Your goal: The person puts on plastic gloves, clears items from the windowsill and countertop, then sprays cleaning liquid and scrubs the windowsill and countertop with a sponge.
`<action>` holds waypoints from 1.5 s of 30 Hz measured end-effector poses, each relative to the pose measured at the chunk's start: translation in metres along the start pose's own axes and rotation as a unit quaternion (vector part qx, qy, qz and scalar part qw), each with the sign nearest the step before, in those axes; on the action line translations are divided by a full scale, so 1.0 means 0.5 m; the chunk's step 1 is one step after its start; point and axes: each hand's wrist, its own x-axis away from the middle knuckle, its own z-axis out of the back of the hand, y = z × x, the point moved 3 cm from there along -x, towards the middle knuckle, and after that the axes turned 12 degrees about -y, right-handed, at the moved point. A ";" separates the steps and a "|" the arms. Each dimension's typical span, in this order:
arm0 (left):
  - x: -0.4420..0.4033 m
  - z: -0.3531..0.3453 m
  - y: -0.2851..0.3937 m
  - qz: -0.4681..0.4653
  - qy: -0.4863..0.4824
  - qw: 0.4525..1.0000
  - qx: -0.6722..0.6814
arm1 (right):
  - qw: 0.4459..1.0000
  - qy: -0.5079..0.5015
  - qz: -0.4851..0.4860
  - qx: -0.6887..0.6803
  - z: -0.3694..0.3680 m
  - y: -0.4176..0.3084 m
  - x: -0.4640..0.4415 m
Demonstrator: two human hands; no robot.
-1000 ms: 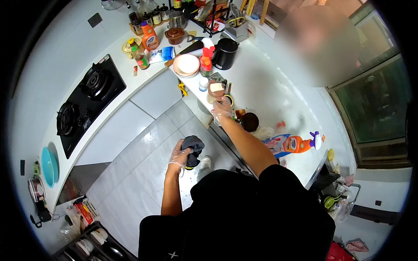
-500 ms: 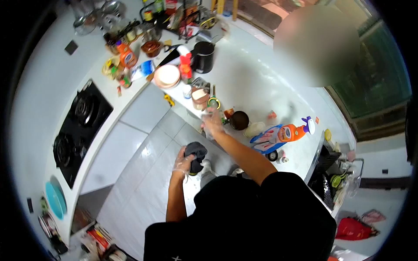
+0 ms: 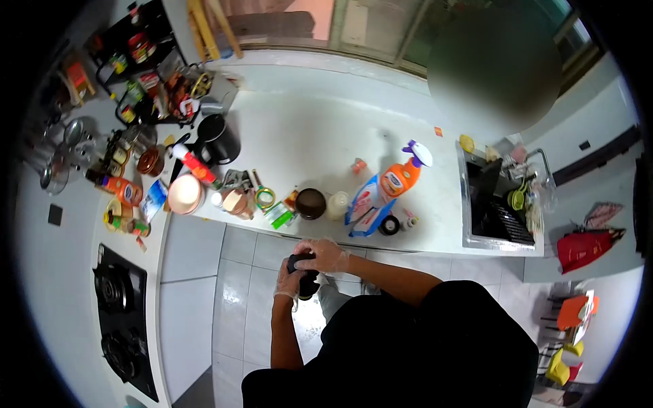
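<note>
Both hands wear clear plastic gloves and meet in front of the counter's front edge, over the tiled floor. My left hand is wrapped round a dark cloth-like bundle, whose exact nature is hard to make out. From the right, my right hand closes on the top of the same bundle, its fingers bent over the dark material. Just beyond the hands on the counter stand a dark round pot, a pale jar and a green-and-white packet.
An orange spray bottle and a blue-and-white bag lie on the counter. A black kettle and pink bowls stand left. The sink is right, the black stove lower left.
The view has swung to the right. My right hand has left the items at the counter edge and come to the dark bundle in my left hand, gripping its top.
</note>
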 end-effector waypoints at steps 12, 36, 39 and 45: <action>0.024 -0.399 0.047 -0.011 -0.085 0.996 0.001 | 0.995 0.035 0.088 -0.027 0.148 0.093 0.384; -0.061 -0.320 0.411 -0.281 -0.185 0.940 -0.064 | 0.933 0.315 0.154 0.085 0.275 -0.114 0.178; -0.103 -0.237 0.472 -0.246 -0.213 0.941 -0.090 | 0.946 0.300 0.113 0.055 0.275 -0.137 0.084; -0.164 -0.167 0.545 -0.146 -0.235 0.947 -0.161 | 0.942 0.326 -0.022 0.073 0.295 -0.189 0.022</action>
